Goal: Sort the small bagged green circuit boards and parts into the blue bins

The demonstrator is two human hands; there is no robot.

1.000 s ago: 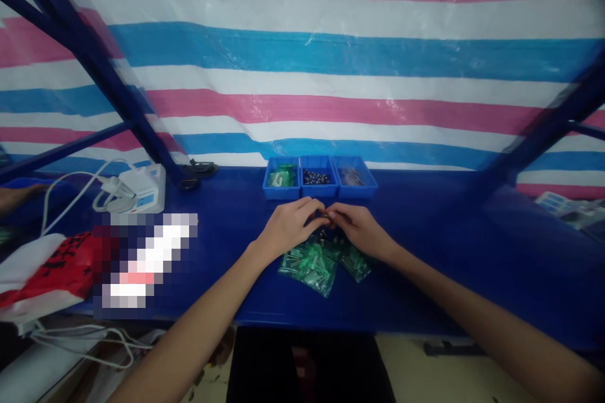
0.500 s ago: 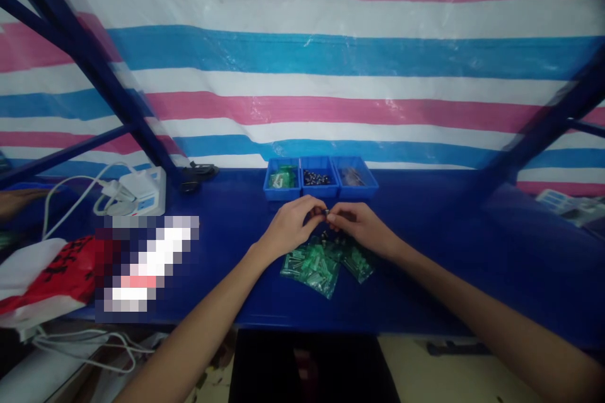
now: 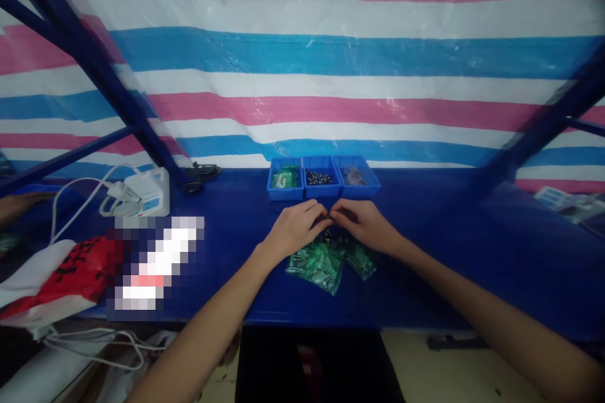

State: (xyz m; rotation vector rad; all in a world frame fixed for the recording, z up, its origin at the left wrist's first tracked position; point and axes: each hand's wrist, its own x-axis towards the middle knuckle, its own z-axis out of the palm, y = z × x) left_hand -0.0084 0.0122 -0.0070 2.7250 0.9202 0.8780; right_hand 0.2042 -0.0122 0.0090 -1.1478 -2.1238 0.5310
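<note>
Shifted since the earlier frame: the whole view slides slightly rightward, probably a small head turn; the fingertips draw closer, and the glint of a small part between them no longer shows.

Fingers: thumb and forefinger of the left hand [image 3: 297, 227] meet those of the right hand [image 3: 371, 223] in a bent, pinching pose. Whether a part is gripped, cannot tell; any such part is hidden, its axis unreadable. Both wrists turn inward, presumably so the tips can brace each other over something tiny.

Just below: small dark and metallic parts [image 3: 328, 236], partly shaded by the hands. Beside them, nearer the desk's front edge, a green clear-plastic packet of slender pieces [image 3: 319, 267] lies flat, long axis slanting from upper left to lower right. A smaller green packet [image 3: 363, 261] lies to its right, similarly slanted.

Beyond, near the far edge of the blue desk [image 3: 425, 277]: a blue plastic bin of green packets [image 3: 285, 194], a blue bin of dark, shiny parts [image 3: 322, 191] and a blue bin of clear packets [image 3: 360, 191], side by side, likely set there for easy reach by either hand.
</note>
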